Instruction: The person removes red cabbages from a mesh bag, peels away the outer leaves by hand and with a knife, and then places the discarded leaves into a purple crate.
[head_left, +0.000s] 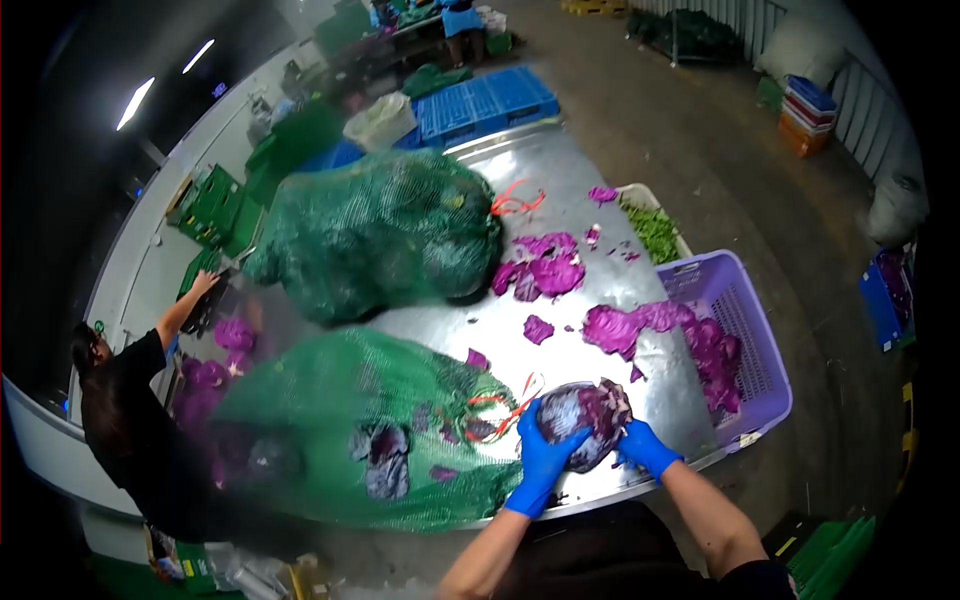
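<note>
Lower centre of frame: red cabbage (588,415), held just over the near edge of the steel table (560,170). Outer leaves ragged and partly peeled at the top.

Left hand (547,458), blue glove, fingers wrapped around the cabbage's lower left side, clamped on it. Right hand (646,447), blue glove, closed against the lower right edge of the same head; cannot tell whether it pinches a single leaf or the whole body.

Just left of the hands: near green mesh sack (350,420), lying on its side, dark purple heads showing through the net, red tie (505,405) at its mouth, close to the left glove. Behind it, mid frame, far green mesh sack (380,230), full and tied.

Loose purple leaves (545,268) scattered mid table; a second heap (625,325) spills toward the purple basket (745,300) at the table's right edge, more leaves inside it. White tub (640,190) with green trimmings above the basket. Blue crates (485,100) at top centre.

Left edge of frame: a co-worker (125,420) in dark clothing, one arm raised toward green crates
</note>
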